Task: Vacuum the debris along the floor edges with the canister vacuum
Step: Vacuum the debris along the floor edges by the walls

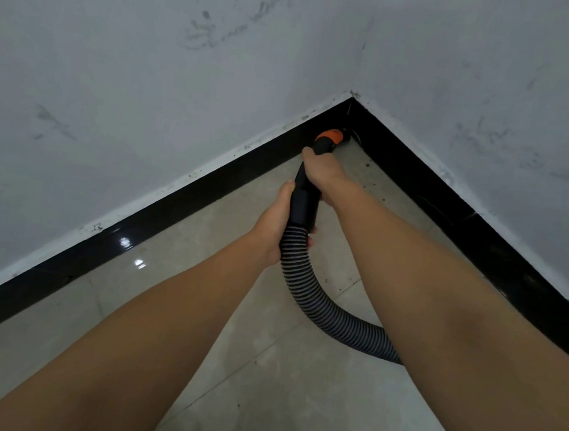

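Both hands grip a vacuum's smooth black tube (pixel 303 201): right hand (pixel 321 170) near the orange nozzle (pixel 329 137) in the glossy black baseboard (pixel 181 199) corner, left hand (pixel 273 224) where the ribbed hose (pixel 307 296) joins.

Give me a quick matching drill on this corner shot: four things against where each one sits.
Things:
1. left hand
2. right hand
3. orange nozzle collar
4. ribbed hose

Places:
A. down in the corner where the skirtings meet
B. on the rigid black tube, nearer the nozzle
C. curving back across the tiles
D. where the black cuff meets the hose

Pairs: 1-D, 2-B, 3-A, 4-C
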Demonstrator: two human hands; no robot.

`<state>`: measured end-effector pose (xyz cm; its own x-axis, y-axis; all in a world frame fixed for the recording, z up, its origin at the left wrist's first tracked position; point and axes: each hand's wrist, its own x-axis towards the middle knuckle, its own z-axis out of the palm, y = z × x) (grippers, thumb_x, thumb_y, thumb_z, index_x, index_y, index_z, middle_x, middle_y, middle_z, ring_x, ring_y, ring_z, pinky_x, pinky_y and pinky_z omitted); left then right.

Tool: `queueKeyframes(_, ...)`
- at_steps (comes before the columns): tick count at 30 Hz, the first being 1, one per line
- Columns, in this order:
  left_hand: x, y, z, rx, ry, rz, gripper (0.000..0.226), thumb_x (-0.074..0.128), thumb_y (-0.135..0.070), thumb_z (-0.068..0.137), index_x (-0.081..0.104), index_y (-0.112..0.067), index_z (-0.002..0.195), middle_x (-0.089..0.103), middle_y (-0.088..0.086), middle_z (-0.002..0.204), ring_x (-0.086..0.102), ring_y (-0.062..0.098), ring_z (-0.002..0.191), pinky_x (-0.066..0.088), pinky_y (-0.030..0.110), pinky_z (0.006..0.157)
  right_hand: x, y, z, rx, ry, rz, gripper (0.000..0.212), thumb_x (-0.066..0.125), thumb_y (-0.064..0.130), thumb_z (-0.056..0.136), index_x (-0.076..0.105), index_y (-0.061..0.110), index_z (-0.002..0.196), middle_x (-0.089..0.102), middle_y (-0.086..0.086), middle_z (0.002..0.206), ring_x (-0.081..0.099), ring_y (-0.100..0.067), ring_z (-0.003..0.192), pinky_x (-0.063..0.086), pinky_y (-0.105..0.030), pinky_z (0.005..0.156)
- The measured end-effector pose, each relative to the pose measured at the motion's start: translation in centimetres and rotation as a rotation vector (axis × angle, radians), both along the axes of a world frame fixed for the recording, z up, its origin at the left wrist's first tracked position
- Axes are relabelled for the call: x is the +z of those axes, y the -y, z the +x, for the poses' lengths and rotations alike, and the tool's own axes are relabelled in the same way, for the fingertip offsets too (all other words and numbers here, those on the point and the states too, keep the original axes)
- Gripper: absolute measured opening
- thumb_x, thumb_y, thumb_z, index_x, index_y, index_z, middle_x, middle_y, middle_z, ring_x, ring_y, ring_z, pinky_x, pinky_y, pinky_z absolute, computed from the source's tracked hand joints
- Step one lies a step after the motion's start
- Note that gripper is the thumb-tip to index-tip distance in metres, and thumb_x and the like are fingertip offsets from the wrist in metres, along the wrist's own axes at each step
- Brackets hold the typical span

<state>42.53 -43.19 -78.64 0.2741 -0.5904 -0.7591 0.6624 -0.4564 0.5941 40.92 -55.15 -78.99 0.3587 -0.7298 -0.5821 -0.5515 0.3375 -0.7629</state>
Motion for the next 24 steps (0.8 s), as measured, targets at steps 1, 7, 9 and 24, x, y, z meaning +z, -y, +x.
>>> queueKeyframes(1, 0.0, 0.1, -0.1, -0.005, -0.004, 0.0, 0.054, 0.039, -0.059, 0.095, 0.057, -0.01, 0.108, 0.057, 0.01, 0.079, 0.056, 0.019, 0.061, 0.049, 0.026, 0.044, 0.1, 0.0, -0.1, -0.008, 0.0, 0.001, 0.042, 0.041, 0.034, 0.097, 0.048, 0.001, 0.122, 0.057, -0.016, 0.108, 0.059, -0.031, 0.096, 0.052, -0.038, 0.082)
queueKeyframes(7, -0.3, -2.1, -1.1, -0.045, -0.022, 0.044, 0.054, 0.04, -0.059, 0.094, 0.057, -0.01, 0.106, 0.058, 0.012, 0.078, 0.057, 0.018, 0.052, 0.049, 0.025, 0.044, -0.8, -1.9, -1.6, -0.061, -0.011, 0.007, 0.044, 0.042, 0.034, 0.098, 0.051, -0.001, 0.123, 0.057, -0.012, 0.102, 0.057, -0.024, 0.085, 0.048, -0.029, 0.065)
queueKeyframes(9, -0.6, -3.7, -0.8, -0.064, -0.021, 0.069, 0.053, 0.039, -0.059, 0.094, 0.057, -0.01, 0.104, 0.057, 0.012, 0.076, 0.056, 0.017, 0.046, 0.048, 0.024, 0.042, -1.4, -3.5, -1.8, -0.088, 0.006, 0.034, 0.048, 0.044, 0.037, 0.097, 0.049, -0.001, 0.125, 0.06, -0.013, 0.106, 0.059, -0.025, 0.089, 0.05, -0.03, 0.07)
queueKeyframes(24, 0.5, -4.8, 0.1, -0.167, -0.015, 0.107, 0.058, 0.038, -0.062, 0.093, 0.057, -0.009, 0.106, 0.057, 0.013, 0.072, 0.055, 0.017, 0.043, 0.048, 0.023, 0.041, -1.5, -4.5, -2.5, -0.205, 0.082, 0.176, 0.052, 0.043, 0.04, 0.097, 0.039, 0.003, 0.134, 0.058, -0.015, 0.114, 0.057, -0.025, 0.091, 0.05, -0.035, 0.067)
